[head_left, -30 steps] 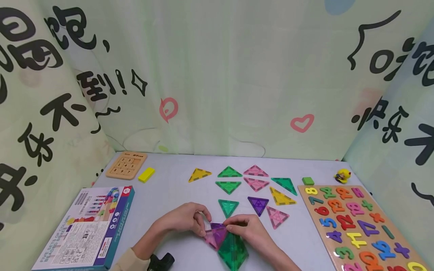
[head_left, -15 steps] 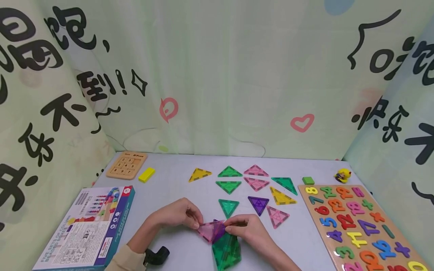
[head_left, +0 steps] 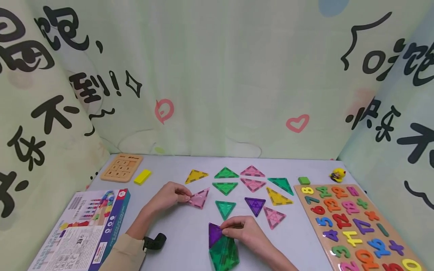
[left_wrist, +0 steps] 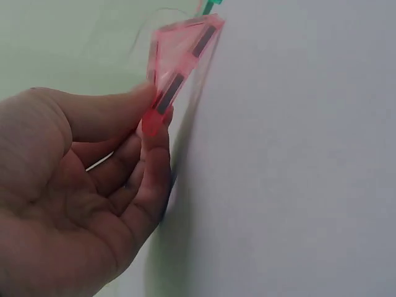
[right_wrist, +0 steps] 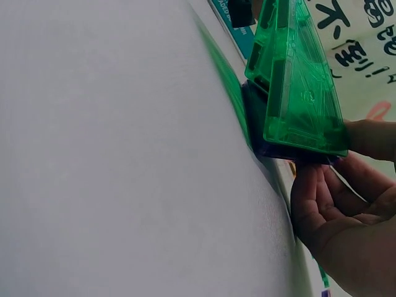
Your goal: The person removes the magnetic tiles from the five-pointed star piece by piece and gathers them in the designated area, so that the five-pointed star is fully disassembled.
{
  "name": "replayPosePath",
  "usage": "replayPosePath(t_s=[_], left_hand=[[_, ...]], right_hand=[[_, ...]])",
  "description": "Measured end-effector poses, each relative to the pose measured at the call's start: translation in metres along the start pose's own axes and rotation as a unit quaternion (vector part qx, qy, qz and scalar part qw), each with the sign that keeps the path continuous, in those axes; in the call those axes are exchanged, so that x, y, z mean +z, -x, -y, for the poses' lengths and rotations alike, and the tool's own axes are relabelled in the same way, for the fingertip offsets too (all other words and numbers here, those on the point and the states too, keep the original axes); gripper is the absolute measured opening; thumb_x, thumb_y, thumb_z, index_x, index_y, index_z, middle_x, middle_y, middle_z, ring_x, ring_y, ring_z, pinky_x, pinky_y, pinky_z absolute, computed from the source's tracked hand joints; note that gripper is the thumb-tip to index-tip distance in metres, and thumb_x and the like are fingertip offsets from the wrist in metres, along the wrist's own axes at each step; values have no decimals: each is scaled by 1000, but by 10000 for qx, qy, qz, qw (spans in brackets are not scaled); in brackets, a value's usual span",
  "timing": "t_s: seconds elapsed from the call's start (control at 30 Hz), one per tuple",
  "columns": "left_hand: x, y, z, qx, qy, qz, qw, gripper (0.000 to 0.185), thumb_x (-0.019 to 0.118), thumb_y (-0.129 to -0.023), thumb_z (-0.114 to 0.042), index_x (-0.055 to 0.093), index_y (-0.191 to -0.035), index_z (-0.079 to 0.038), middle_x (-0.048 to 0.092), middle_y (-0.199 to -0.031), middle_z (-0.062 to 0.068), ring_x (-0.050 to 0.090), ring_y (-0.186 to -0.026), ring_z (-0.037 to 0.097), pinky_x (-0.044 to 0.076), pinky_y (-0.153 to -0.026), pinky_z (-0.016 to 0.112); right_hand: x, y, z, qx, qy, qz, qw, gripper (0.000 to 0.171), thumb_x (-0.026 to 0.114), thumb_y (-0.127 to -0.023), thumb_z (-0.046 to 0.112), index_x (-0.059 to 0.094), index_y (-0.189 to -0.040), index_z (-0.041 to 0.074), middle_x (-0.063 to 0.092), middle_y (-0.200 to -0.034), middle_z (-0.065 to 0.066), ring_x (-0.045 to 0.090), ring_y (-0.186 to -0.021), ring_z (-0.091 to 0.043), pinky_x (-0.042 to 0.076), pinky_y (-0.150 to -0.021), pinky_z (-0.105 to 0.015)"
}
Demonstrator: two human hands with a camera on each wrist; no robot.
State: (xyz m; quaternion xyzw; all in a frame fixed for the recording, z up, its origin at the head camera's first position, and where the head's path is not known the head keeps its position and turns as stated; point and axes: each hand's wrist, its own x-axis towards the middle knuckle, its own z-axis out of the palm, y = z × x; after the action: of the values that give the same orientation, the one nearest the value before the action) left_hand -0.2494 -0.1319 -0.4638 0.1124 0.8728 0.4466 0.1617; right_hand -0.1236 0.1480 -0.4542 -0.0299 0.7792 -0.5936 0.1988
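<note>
My left hand (head_left: pixel 168 197) pinches a pink translucent triangular magnetic tile (head_left: pixel 200 198) by one corner, left of the loose tiles. In the left wrist view, thumb and fingertips meet on the corner of that tile (left_wrist: pixel 179 59), and dark magnet strips show along its edge. My right hand (head_left: pixel 246 232) holds a joined piece of magnetic tiles near the front of the table, green (head_left: pixel 224 253) below with a purple tile (head_left: pixel 214 235) at its upper left. The right wrist view shows thumb and fingers gripping the end of the green part (right_wrist: pixel 303 93).
Loose triangular tiles lie beyond the hands, among them green (head_left: pixel 225 208), purple (head_left: pixel 255 205), pink (head_left: pixel 274 216) and yellow (head_left: pixel 279 196). A box (head_left: pixel 84 226) lies left; a letter-and-number board (head_left: pixel 356 226) lies right. A wooden number board (head_left: pixel 123 167) and yellow block (head_left: pixel 142 176) sit back left.
The pink tile has come away from the purple and green piece; my left hand has carried it up and to the left. My right hand keeps its grip in about the same place.
</note>
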Motion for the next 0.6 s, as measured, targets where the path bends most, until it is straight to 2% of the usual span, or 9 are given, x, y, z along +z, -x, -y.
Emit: replayPosePath(t_s=[0.27, 0.43, 0.6], left_hand=[[-5, -19, -11, -320, -594, -374, 9970, 8, 73, -89, -16, 79, -95, -14, 70, -94, 2, 56, -89, 20, 51, -78, 29], [-1, -24, -14, -157, -855, -574, 9946, 8, 74, -90, -17, 78, -95, -14, 70, -94, 2, 56, -93, 20, 53, -83, 33], [6, -19, -12, 62, -641, -955, 9933, 8, 75, -89, -19, 77, -96, -15, 71, -94, 1, 58, -91, 18, 54, -82, 32]], right_hand=[[3, -2, -3, -3, 23, 0, 10000, 29, 73, -90, 28, 75, -109, 6, 76, -106, -6, 63, -91, -10, 51, -79, -25], [2, -3, -4, 31, 3, -38, 10000, 29, 73, -90, 27, 75, -109, 6, 76, -105, -5, 64, -92, -10, 51, -79, -25], [0, -1, -4, 36, -7, -38, 10000, 29, 73, -89, 29, 75, -108, 7, 76, -104, -4, 64, -92, -10, 51, -80, -25]])
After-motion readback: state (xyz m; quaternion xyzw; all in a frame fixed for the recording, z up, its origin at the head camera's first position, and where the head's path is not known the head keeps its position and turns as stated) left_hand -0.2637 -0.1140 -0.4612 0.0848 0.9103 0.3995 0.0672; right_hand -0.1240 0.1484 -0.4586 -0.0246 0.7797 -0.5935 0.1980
